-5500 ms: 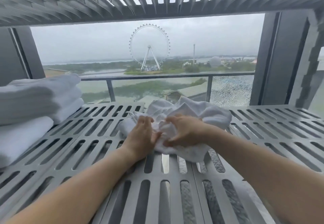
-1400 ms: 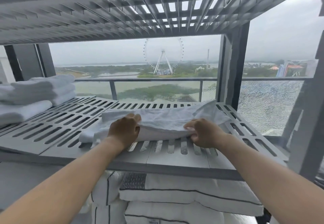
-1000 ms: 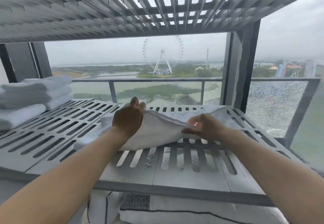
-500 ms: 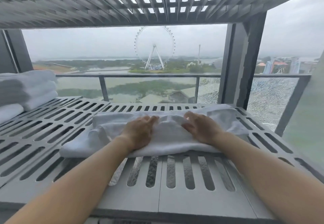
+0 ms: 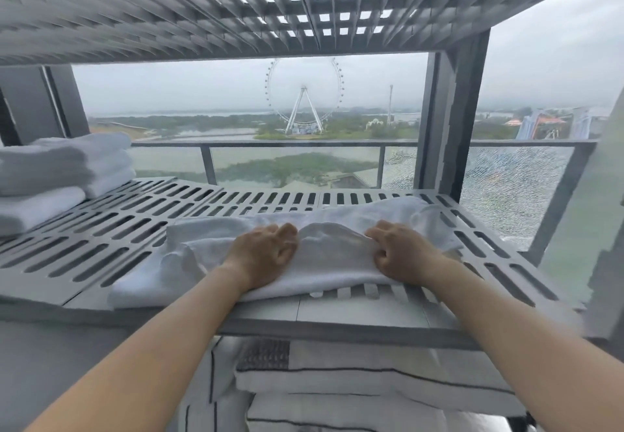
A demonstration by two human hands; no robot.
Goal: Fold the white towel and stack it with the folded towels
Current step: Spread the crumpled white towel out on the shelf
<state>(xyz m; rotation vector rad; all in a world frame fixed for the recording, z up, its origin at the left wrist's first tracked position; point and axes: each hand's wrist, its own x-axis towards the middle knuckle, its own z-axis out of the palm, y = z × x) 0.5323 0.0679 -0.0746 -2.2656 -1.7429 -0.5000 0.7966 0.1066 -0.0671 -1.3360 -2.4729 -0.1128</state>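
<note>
The white towel [image 5: 332,259] lies as a long folded band across the front of the grey slotted shelf [image 5: 111,229]. My left hand [image 5: 261,254] rests on its middle left with fingers curled into the cloth. A little to the right, my right hand [image 5: 400,252] pinches a raised ridge of the same towel. The stack of folded white towels [image 5: 60,168] sits at the shelf's far left, apart from both hands.
A slotted shelf [image 5: 236,9] hangs close overhead. A grey upright post [image 5: 452,121] stands at the back right. White pillows with dark piping [image 5: 354,384] fill the level below. Behind the shelf are a glass balcony railing [image 5: 297,161] and an open view.
Over the last seconds the crumpled towel was spread and folded into a long band. Since half a second ago both hands went from lying flat on it to bunching its fabric; the view pulled back.
</note>
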